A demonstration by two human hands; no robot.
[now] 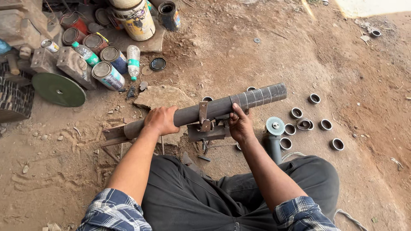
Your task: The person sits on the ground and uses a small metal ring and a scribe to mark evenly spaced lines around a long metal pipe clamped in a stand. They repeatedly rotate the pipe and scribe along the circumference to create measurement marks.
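A long dark steel pipe (257,97) lies across a small metal clamp stand (207,128) on the dirt ground, its right end marked with pale ring lines. My left hand (161,120) is wrapped over the pipe left of the clamp. My right hand (239,124) grips the pipe from below just right of the clamp. An angle grinder (274,134) with a teal disc rests on the ground beside my right wrist. My knees in dark trousers sit below the stand.
Several short cut pipe rings (325,124) lie on the ground to the right. Paint cans (108,75), plastic bottles (133,60), a large bucket (136,19) and a green disc (58,89) crowd the upper left. A flat stone (162,97) sits behind the pipe.
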